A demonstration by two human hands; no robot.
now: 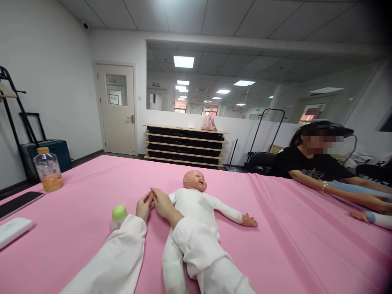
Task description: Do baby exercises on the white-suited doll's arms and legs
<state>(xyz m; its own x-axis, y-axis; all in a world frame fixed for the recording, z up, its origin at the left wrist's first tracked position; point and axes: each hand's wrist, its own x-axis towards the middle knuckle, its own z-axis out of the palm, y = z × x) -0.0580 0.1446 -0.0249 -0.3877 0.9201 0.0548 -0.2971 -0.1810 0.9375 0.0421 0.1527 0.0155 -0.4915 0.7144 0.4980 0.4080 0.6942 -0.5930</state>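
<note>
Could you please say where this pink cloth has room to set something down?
Pink cloth shows between the baby doll's outstretched hand and the co-worker's arms, and between the plastic bottle and doll's head. Crowded: the left hand, right hand and green-capped baby bottle.

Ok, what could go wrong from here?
The green-capped baby bottle sits against the left sleeve, so a small sideways move of the left hand might knock it. The right sleeve lies across the doll and could drag it. With the right hand also on the doll's hand, pulling could strain that small arm.
</note>
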